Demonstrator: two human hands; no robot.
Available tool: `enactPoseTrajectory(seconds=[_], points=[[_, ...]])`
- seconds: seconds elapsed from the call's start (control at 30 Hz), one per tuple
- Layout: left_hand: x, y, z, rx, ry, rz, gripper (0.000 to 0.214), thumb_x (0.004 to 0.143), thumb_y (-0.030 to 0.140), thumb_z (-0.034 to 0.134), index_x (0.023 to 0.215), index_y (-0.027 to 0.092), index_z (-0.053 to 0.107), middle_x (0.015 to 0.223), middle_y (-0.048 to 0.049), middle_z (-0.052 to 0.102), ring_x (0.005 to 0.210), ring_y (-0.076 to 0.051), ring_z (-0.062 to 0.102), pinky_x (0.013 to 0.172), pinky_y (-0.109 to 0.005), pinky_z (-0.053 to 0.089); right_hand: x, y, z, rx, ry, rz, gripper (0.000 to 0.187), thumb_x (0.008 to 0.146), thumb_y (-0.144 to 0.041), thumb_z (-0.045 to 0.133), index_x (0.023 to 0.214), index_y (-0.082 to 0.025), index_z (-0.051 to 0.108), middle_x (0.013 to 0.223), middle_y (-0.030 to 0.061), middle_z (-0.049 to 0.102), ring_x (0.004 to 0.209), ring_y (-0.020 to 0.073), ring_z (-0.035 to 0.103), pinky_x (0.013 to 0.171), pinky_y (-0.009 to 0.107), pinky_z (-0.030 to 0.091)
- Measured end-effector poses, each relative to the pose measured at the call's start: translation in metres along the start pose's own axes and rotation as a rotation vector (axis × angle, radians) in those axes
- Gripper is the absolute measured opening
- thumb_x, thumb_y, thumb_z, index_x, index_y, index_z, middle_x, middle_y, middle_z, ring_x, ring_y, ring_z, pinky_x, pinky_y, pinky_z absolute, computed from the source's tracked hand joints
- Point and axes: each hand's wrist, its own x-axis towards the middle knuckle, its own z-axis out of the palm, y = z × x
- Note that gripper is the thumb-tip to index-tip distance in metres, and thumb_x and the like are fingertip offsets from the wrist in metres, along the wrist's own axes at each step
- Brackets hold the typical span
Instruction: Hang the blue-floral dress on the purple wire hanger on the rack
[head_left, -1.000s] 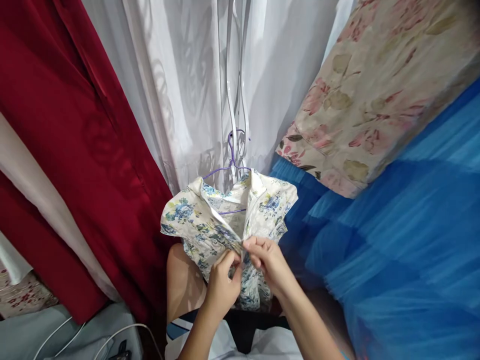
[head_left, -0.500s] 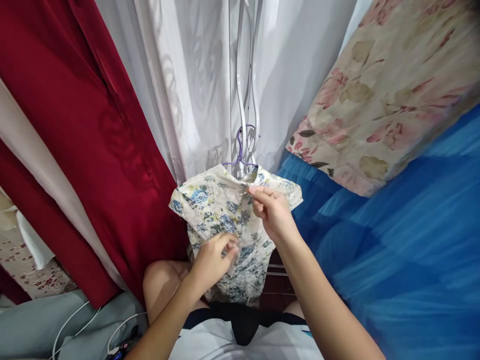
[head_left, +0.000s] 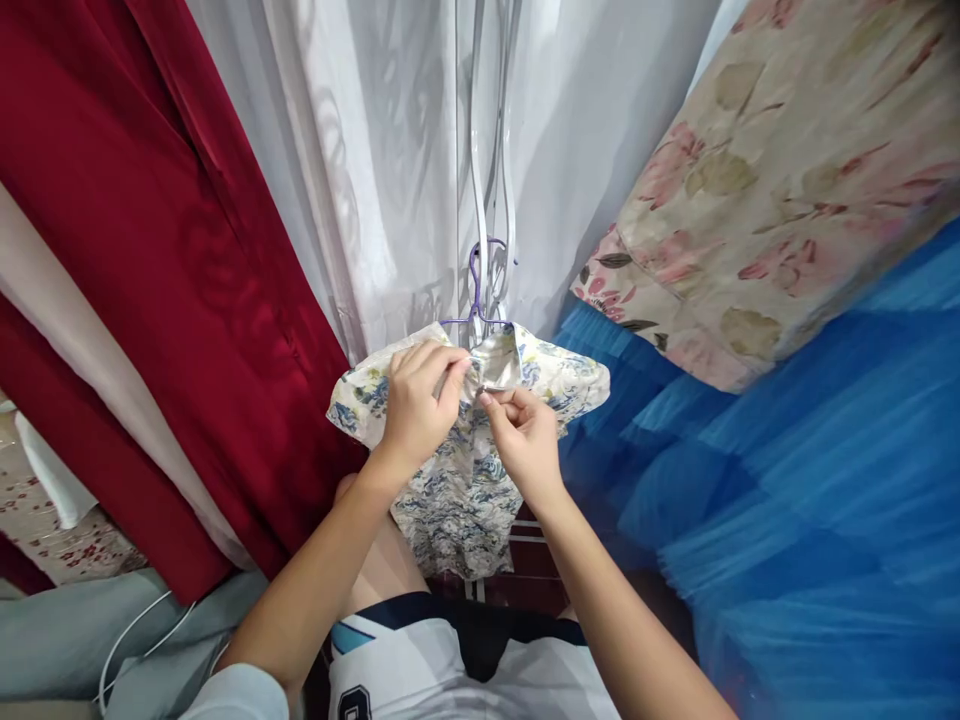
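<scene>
A white blouse with a blue floral print (head_left: 457, 500) hangs in front of me from a purple hanger (head_left: 475, 285). My left hand (head_left: 425, 395) pinches the left side of its neckline. On the other side of the front opening, my right hand (head_left: 521, 425) grips the collar edge between thumb and fingers. The neckline is pulled forward, so the pale inside of the collar shows between both hands. Whatever fastening lies under the fingertips is too small to make out.
White curved metal bars (head_left: 480, 160) hold the hanger before a white curtain (head_left: 390, 130). Red cloth (head_left: 225, 300) hangs at left. At right are a pink floral garment (head_left: 780, 200) and blue tulle (head_left: 810, 500). A white cable (head_left: 112, 650) lies on grey fabric at lower left.
My left hand has risen from the blouse's middle to its neckline and taken hold there. My right hand has moved slightly down, and the collar is now drawn open toward me.
</scene>
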Motion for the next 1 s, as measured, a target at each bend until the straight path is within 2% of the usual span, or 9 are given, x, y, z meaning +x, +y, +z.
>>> enactPoseTrajectory(seconds=[0.1, 0.23, 0.4, 0.53, 0.7, 0.77, 0.87, 0.93, 1.0], points=[[0.006, -0.025, -0.009, -0.022, 0.227, -0.133, 0.019, 0.099, 0.031, 0.049, 0.092, 0.019, 0.063, 0.09, -0.0021, 0.065, 0.09, -0.016, 0.061, 0.083, -0.03, 0.046, -0.01, 0.017, -0.001, -0.002, -0.05, 0.084, 0.032, 0.086, -0.045, 0.064, 0.071, -0.02, 0.05, 0.047, -0.0085, 0.034, 0.042, 0.0069, 0.024, 0.044, 0.023, 0.016], [0.007, -0.099, -0.027, -0.156, 0.498, -0.383, 0.027, 0.1, 0.038, 0.046, 0.096, 0.014, 0.058, 0.087, -0.0002, 0.059, 0.082, -0.01, 0.056, 0.074, -0.023, 0.047, -0.03, 0.024, -0.006, 0.005, -0.138, 0.157, 0.031, 0.085, -0.041, 0.063, 0.067, -0.02, 0.048, 0.047, -0.009, 0.032, 0.044, 0.0068, 0.023, 0.045, 0.023, 0.015], [-0.032, -0.166, -0.03, -0.198, 0.606, -0.543, 0.037, 0.105, 0.035, 0.014, 0.088, 0.018, 0.041, 0.083, -0.0002, 0.053, 0.085, -0.011, 0.061, 0.069, -0.024, 0.048, -0.048, 0.022, -0.012, 0.036, -0.174, 0.221, 0.03, 0.086, -0.036, 0.062, 0.066, -0.021, 0.045, 0.048, -0.0094, 0.03, 0.044, 0.0065, 0.021, 0.046, 0.024, 0.014], [-0.061, -0.145, -0.013, -0.346, 0.494, -0.672, 0.039, 0.103, 0.048, 0.024, 0.105, 0.016, 0.046, 0.106, -0.0099, 0.062, 0.102, -0.019, 0.065, 0.075, -0.03, 0.052, -0.054, 0.026, -0.017, 0.083, -0.184, 0.291, 0.03, 0.087, -0.039, 0.06, 0.068, -0.021, 0.045, 0.047, -0.01, 0.03, 0.043, 0.0066, 0.02, 0.046, 0.024, 0.013], [-0.05, -0.102, 0.005, -0.246, 0.347, -0.504, 0.069, 0.077, 0.042, 0.076, 0.136, 0.023, 0.045, 0.147, -0.011, 0.044, 0.14, -0.024, 0.039, 0.114, -0.033, 0.032, -0.063, 0.034, -0.017, 0.072, -0.302, 0.309, 0.028, 0.088, -0.036, 0.06, 0.069, -0.02, 0.047, 0.049, -0.0095, 0.032, 0.045, 0.0072, 0.024, 0.046, 0.023, 0.016], [-0.041, -0.107, 0.007, -0.273, 0.359, -0.591, 0.047, 0.079, 0.04, 0.073, 0.118, 0.018, 0.061, 0.133, -0.011, 0.057, 0.131, -0.025, 0.049, 0.112, -0.033, 0.036, -0.068, 0.035, -0.017, 0.062, -0.339, 0.313, 0.027, 0.089, -0.036, 0.06, 0.07, -0.02, 0.048, 0.05, -0.0091, 0.033, 0.046, 0.0076, 0.026, 0.047, 0.023, 0.018], [-0.037, -0.13, 0.007, -0.573, 0.55, -0.879, 0.025, 0.088, 0.036, 0.061, 0.092, 0.013, 0.066, 0.099, -0.0096, 0.071, 0.104, -0.023, 0.066, 0.097, -0.033, 0.049, -0.074, 0.034, -0.016, 0.043, -0.395, 0.294, 0.025, 0.092, -0.036, 0.058, 0.075, -0.019, 0.051, 0.052, -0.0083, 0.036, 0.048, 0.0083, 0.031, 0.048, 0.023, 0.022], [-0.042, -0.148, 0.006, -0.818, 0.687, -1.045, 0.018, 0.091, 0.028, 0.057, 0.094, 0.012, 0.065, 0.092, -0.0082, 0.071, 0.094, -0.02, 0.069, 0.091, -0.033, 0.052, -0.077, 0.035, -0.015, 0.036, -0.415, 0.278, 0.025, 0.093, -0.036, 0.057, 0.076, -0.018, 0.051, 0.052, -0.008, 0.037, 0.048, 0.0085, 0.032, 0.049, 0.023, 0.022], [-0.051, -0.16, 0.007, -1.069, 0.692, -1.139, 0.018, 0.093, 0.019, 0.049, 0.1, 0.012, 0.064, 0.091, -0.0091, 0.072, 0.09, -0.019, 0.07, 0.09, -0.034, 0.054, -0.078, 0.038, -0.013, 0.048, -0.411, 0.275, 0.026, 0.093, -0.037, 0.057, 0.076, -0.018, 0.052, 0.052, -0.008, 0.037, 0.049, 0.0085, 0.031, 0.049, 0.024, 0.023]])
